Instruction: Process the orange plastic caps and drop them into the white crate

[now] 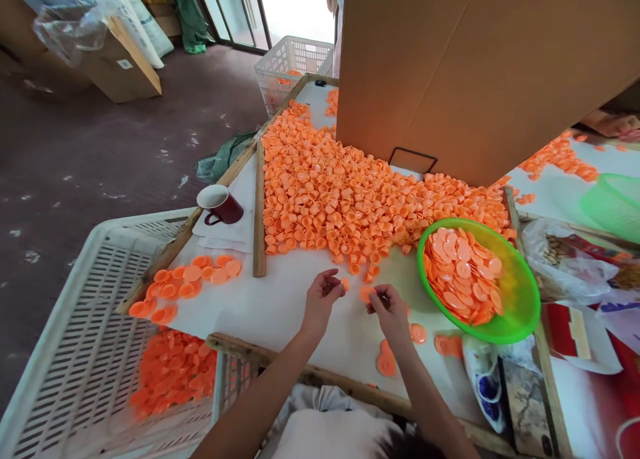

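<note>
1. Pinching a small orange piece (345,283), the left hand (323,295) is closing its thumb and fingers at the tips.
2. The right hand (387,305) is gripping the edge of a flat orange disc (367,293) between thumb and fingers.
3. The two bits are facing each other across a small gap and are not touching. The small piece is sitting to the left of the disc and a little farther from the body. It is looking round, so I am not finding a long side.
4. The big orange heap (330,192) is lying just past both hands, on the white table (275,305).
5. The green bowl (523,299) is resting to the right, full of flat discs (460,259), so the right hand is being the nearer one.
6. More orange pieces (193,279) are lying off to the left, past a wooden strip (259,212), nearer the left hand.
</note>
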`<state>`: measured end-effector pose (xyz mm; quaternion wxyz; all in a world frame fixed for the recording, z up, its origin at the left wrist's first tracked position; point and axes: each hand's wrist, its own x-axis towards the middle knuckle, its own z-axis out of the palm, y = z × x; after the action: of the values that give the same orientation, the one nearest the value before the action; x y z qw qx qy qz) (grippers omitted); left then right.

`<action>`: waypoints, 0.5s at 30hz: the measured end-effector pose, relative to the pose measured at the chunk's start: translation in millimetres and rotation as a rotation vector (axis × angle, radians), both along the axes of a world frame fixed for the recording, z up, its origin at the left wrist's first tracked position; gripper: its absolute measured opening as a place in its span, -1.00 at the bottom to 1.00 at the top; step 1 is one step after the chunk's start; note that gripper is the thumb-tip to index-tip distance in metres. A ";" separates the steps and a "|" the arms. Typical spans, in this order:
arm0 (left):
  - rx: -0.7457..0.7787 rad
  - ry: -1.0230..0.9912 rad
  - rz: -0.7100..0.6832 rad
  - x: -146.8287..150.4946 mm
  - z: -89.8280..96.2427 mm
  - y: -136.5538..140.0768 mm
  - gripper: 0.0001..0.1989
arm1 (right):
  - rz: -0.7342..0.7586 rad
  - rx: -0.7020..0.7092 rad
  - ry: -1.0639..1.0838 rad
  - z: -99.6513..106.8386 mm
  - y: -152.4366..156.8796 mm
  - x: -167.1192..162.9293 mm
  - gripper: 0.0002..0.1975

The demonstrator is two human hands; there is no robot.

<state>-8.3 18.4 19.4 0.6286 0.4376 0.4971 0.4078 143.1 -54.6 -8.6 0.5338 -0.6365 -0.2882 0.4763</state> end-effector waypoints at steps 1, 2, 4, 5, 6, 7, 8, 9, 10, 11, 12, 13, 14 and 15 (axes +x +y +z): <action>-0.053 -0.082 0.037 1.6 9.0 -5.6 -0.64 | -0.028 0.013 -0.007 5.8 6.1 -7.1 -0.71; -0.080 -0.127 0.067 3.6 17.5 -10.3 -0.64 | -0.043 0.025 -0.013 12.5 11.4 -13.6 -0.72; -0.083 -0.152 0.109 7.6 30.8 -16.9 -0.65 | -0.028 0.047 0.004 27.0 18.9 -24.0 -0.75; -0.065 -0.144 0.117 9.2 35.1 -18.8 -0.65 | -0.016 0.061 0.029 33.9 20.9 -27.6 -0.75; -0.041 -0.130 0.116 10.4 37.9 -19.8 -0.66 | -0.006 0.078 0.062 40.2 21.6 -30.4 -0.76; -0.018 -0.116 0.108 11.2 39.3 -20.3 -0.67 | -0.001 0.097 0.098 45.5 21.4 -32.4 -0.76; 0.002 -0.104 0.096 11.6 39.7 -20.3 -0.68 | -0.002 0.113 0.130 49.9 20.4 -33.8 -0.77; 0.018 -0.094 0.083 11.6 39.6 -20.2 -0.68 | -0.004 0.125 0.154 53.3 18.9 -34.8 -0.77; 0.030 -0.085 0.073 11.4 39.2 -20.1 -0.69 | -0.004 0.133 0.167 55.9 17.2 -35.5 -0.77; 0.041 -0.080 0.066 11.1 38.9 -20.1 -0.69 | -0.003 0.138 0.169 57.9 15.5 -36.0 -0.76; 0.052 -0.075 0.059 10.7 38.9 -20.4 -0.70 | -0.003 0.143 0.163 59.5 14.0 -36.2 -0.76; 0.063 -0.071 0.053 10.3 39.1 -20.9 -0.71 | -0.004 0.149 0.153 60.7 12.8 -36.0 -0.76; 0.073 -0.072 0.043 9.7 39.4 -21.7 -0.72 | -0.003 0.157 0.145 61.5 12.1 -35.3 -0.76; 0.081 -0.079 0.027 9.0 39.8 -22.6 -0.73 | 0.001 0.166 0.144 61.8 11.7 -34.1 -0.78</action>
<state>0.7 -4.3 59.2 0.6239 0.4395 0.4610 0.4528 109.1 -42.9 53.2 0.6039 -0.5541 -0.2877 0.4955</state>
